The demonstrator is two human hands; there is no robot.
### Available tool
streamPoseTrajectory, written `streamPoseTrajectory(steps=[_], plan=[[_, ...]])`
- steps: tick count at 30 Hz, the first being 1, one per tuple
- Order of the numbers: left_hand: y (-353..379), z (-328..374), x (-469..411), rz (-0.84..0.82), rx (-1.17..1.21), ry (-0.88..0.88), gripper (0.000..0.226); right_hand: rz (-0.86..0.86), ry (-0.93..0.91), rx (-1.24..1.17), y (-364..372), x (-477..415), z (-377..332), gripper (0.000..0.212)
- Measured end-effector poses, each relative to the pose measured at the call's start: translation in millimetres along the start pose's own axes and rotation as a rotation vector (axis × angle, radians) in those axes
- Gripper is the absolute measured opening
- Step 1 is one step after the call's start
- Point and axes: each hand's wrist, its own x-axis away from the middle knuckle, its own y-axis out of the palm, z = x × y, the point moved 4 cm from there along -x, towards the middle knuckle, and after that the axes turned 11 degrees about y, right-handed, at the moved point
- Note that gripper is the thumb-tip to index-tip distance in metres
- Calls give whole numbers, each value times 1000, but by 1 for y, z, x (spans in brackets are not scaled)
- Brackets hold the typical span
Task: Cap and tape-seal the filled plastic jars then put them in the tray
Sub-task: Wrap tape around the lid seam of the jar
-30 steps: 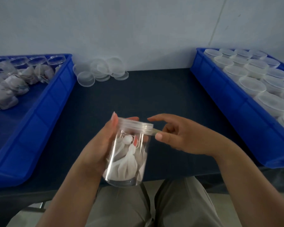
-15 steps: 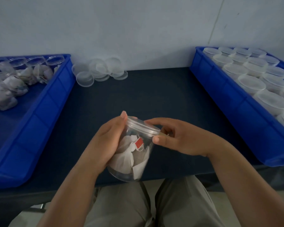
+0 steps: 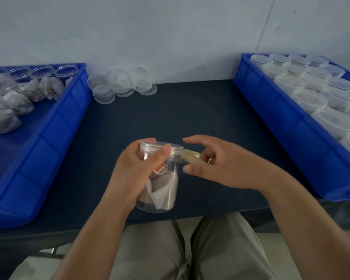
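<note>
A clear plastic jar (image 3: 162, 190) filled with white sachets is held above the table's near edge, its clear cap (image 3: 160, 147) on. My left hand (image 3: 133, 168) grips the jar's side, thumb pressing on the cap rim. A strip of clear tape (image 3: 190, 157) runs from the cap rim to my right hand (image 3: 216, 168), which holds a tape roll that is mostly hidden in its curled fingers. The blue tray (image 3: 287, 118) at the right holds several capped jars.
A blue tray (image 3: 55, 134) at the left holds several open, filled jars (image 3: 14, 91). A pile of loose clear lids (image 3: 123, 83) lies at the back of the dark table (image 3: 170, 112) by the wall. My knees are below the table's front edge.
The jar has been turned in my left hand, whose thumb now lies on the cap. My right hand has drawn away to the right, pulling a strip of tape out from the cap rim.
</note>
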Motion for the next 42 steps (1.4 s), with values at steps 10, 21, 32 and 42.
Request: streamPoseTrajectory(steps=[10,21,32,42], plan=[[3,-11,4,-194,435,-75,93,-13,-86,41,-14,0,-6,72],[-10,-17,-6,-398,160,183,86,-79,-125,-32,12,0,-9,47],[-8,-4,5,-170,-250,291,107,183,-81,-58,31,4,-4,51],[3,-3,4,-60,-258,355,97,207,-41,-48,32,2,-7,57]])
